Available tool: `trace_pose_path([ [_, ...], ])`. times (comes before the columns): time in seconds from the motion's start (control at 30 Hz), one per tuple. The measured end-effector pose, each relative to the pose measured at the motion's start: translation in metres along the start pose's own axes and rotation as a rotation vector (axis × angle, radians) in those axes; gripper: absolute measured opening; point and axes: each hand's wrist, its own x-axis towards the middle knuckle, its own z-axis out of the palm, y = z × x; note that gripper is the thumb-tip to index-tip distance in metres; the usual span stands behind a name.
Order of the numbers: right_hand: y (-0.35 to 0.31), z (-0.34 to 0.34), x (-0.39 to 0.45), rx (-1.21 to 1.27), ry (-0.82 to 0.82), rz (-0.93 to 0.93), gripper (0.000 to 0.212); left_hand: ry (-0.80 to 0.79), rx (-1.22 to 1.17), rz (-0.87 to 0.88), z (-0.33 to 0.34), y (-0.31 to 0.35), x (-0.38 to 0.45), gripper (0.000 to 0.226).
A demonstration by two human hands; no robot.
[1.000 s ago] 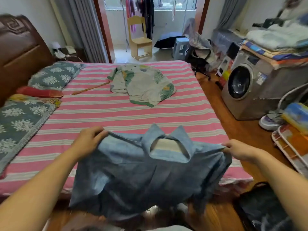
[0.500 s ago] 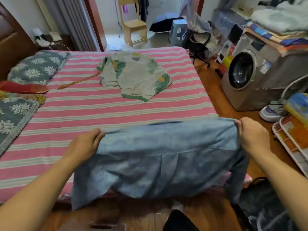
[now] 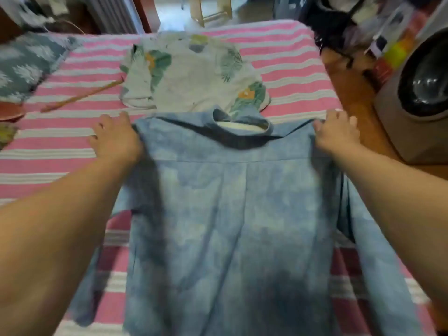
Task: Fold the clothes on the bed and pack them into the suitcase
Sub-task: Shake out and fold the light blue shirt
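Floral shirt [image 3: 194, 76] blocks bed [image 3: 48, 151] beyond collar.

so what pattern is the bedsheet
Pink and white stripes on the bedsheet, clearest in the head view.

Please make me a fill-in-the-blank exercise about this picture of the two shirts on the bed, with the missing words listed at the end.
1. The left hand and the right hand hold the blue shirt at its two ____.
2. The blue shirt lies with its ____ side up.
3. The leaf-print shirt lies on the bed just beyond the blue shirt's ____.
4. The bedsheet has stripes of white and ____.

Missing words: shoulders; back; collar; pink
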Motion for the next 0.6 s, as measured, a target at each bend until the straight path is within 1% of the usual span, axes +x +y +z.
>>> trace_pose_path([
  [0.03, -0.004, 0.038, 0.000, 0.039, -0.085, 0.006, 0.062, -0.090, -0.006, 0.023, 0.044, 0.010, -0.019, 0.049],
  [0.07, -0.006, 0.078, -0.012, 0.059, -0.154, -0.044, 0.067, -0.175, 0.001, 0.088, 0.090, 0.010, -0.048, 0.054],
  [0.1, -0.003, 0.117, -0.034, 0.063, -0.188, -0.121, 0.068, -0.263, 0.002, 0.145, 0.129, 0.007, -0.086, 0.057],
  [0.13, 0.005, 0.151, -0.064, 0.053, -0.203, -0.193, 0.068, -0.359, 0.018, 0.144, 0.161, -0.002, -0.127, 0.061],
  [0.17, 0.014, 0.178, -0.097, 0.037, -0.204, -0.233, 0.068, -0.448, 0.026, 0.102, 0.184, -0.016, -0.166, 0.063],
  [0.23, 0.034, 0.211, -0.158, 0.012, -0.217, -0.230, 0.066, -0.564, 0.010, -0.070, 0.215, -0.053, -0.230, 0.065],
  [0.3, 0.049, 0.220, -0.202, 0.003, -0.179, -0.131, 0.062, -0.588, -0.011, -0.180, 0.229, -0.094, -0.266, 0.067],
  [0.4, 0.061, 0.215, -0.249, 0.047, -0.106, 0.105, 0.064, -0.648, -0.107, -0.337, 0.238, -0.143, -0.279, 0.069],
  [0.43, 0.065, 0.211, -0.266, 0.084, -0.103, 0.208, 0.065, -0.653, -0.128, -0.355, 0.238, -0.153, -0.278, 0.067],
  [0.5, 0.076, 0.208, -0.298, 0.179, -0.099, 0.452, 0.070, -0.608, -0.138, -0.333, 0.237, -0.165, -0.267, 0.058],
  [0.57, 0.078, 0.203, -0.320, 0.328, -0.171, 0.630, 0.075, -0.519, -0.171, -0.292, 0.242, -0.169, -0.252, 0.042],
  [0.6, 0.081, 0.203, -0.328, 0.420, -0.208, 0.677, 0.074, -0.499, -0.216, -0.271, 0.243, -0.167, -0.244, 0.035],
])
